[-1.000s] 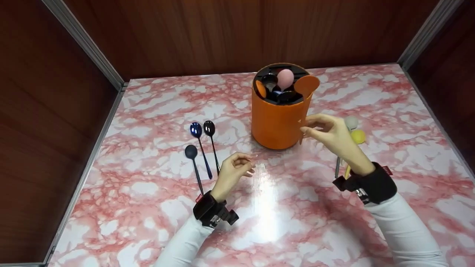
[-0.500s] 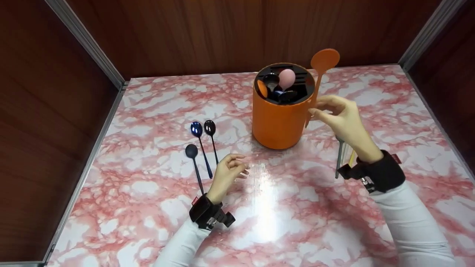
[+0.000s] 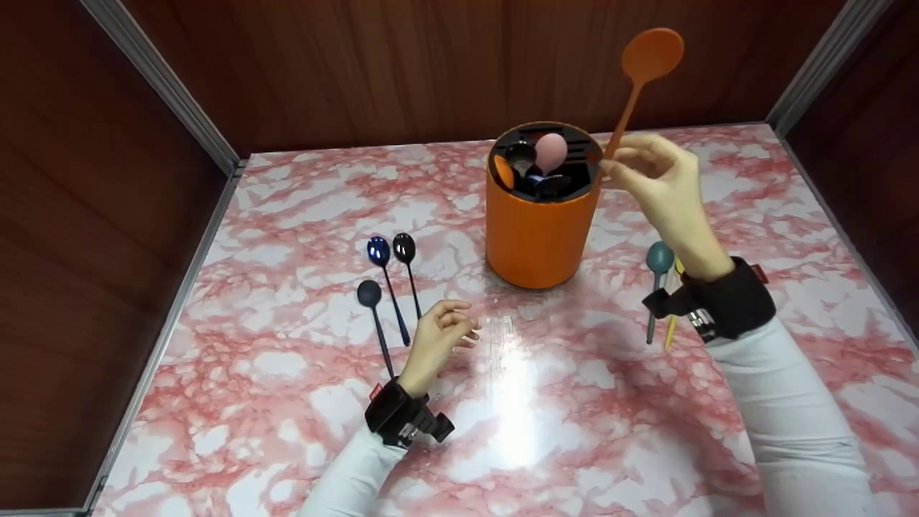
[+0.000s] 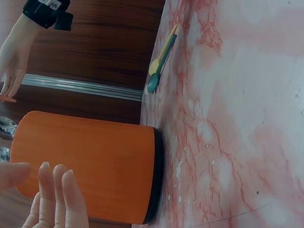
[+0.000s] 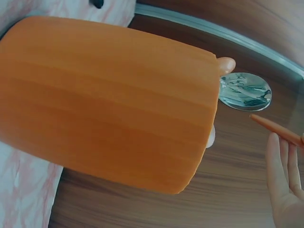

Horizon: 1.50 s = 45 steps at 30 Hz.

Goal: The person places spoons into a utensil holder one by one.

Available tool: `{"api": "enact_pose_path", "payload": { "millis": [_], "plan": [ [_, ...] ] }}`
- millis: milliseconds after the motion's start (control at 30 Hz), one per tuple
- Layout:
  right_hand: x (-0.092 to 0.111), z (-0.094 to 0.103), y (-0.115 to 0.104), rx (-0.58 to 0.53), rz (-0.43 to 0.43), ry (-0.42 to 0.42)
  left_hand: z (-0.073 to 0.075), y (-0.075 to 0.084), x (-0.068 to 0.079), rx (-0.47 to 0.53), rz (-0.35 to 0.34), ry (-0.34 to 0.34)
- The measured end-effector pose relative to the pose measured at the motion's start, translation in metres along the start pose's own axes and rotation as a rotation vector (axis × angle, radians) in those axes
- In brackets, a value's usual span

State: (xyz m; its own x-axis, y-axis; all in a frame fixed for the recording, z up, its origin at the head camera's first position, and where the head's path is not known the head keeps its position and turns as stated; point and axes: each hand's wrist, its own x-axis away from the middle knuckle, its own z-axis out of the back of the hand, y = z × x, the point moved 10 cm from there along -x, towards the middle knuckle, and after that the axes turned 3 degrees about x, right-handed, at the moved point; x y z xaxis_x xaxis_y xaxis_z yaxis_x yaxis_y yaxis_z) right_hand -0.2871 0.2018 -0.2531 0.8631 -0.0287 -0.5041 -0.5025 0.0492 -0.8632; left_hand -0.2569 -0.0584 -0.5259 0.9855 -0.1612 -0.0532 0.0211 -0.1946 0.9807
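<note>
The right hand (image 3: 664, 179) pinches an orange spoon (image 3: 644, 68) by its handle, between thumb and fingers. This spoon is in the air, bowl upward and tilted, beside the rim of the orange canister (image 3: 538, 240); in the right wrist view its handle end is outside the canister. The left hand (image 3: 439, 337) is above the tabletop (image 3: 251, 431), its fingers loosely bent. Near it lie a blue spoon (image 3: 378, 251), a glossy black spoon (image 3: 404, 248) and a matt dark spoon (image 3: 370, 293).
</note>
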Motion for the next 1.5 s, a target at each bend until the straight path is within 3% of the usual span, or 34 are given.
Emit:
{"api": "enact_pose_path", "payload": {
  "millis": [100,200,233,333,433,667,867,1067,1167,1267,1333,1400,1500],
  "plan": [
    [-0.007,-0.004,0.001,-0.021,-0.007,-0.002,-0.008,0.024,0.009,0.005,-0.014,-0.015],
    [-0.013,-0.008,0.004,-0.072,-0.03,-0.028,-0.009,0.031,0.013,-0.016,0.017,-0.001],
    [-0.015,-0.009,0.005,-0.076,-0.036,-0.033,-0.005,0.022,0.01,-0.023,0.034,0.01],
    [-0.021,-0.012,0.009,-0.098,-0.06,-0.047,0.0,0.013,0.008,-0.034,0.053,0.028],
    [-0.025,-0.013,0.013,-0.056,-0.067,-0.047,-0.002,0.021,0.011,-0.022,0.046,0.03],
    [-0.031,-0.015,0.026,0.099,-0.095,-0.04,-0.016,0.062,0.024,0.001,0.075,0.046],
    [-0.032,-0.021,0.035,0.127,-0.116,-0.058,-0.016,0.063,0.027,0.009,0.116,0.053],
    [-0.031,-0.026,0.039,0.185,-0.095,-0.087,-0.015,0.061,0.028,0.002,0.098,0.051],
    [-0.029,-0.027,0.041,0.212,-0.103,-0.093,-0.005,0.032,0.018,-0.003,0.071,0.042],
    [-0.028,-0.028,0.044,0.235,-0.099,-0.095,-0.004,0.03,0.019,0.002,0.075,0.041],
    [-0.028,-0.029,0.046,0.242,-0.099,-0.098,-0.005,0.032,0.019,0.022,0.066,0.039],
    [-0.028,-0.027,0.049,0.236,-0.105,-0.094,-0.011,0.052,0.027,0.017,0.075,0.043],
    [-0.028,-0.026,0.051,0.226,-0.122,-0.09,-0.011,0.054,0.028,0.022,0.06,0.043]
  ]
}}
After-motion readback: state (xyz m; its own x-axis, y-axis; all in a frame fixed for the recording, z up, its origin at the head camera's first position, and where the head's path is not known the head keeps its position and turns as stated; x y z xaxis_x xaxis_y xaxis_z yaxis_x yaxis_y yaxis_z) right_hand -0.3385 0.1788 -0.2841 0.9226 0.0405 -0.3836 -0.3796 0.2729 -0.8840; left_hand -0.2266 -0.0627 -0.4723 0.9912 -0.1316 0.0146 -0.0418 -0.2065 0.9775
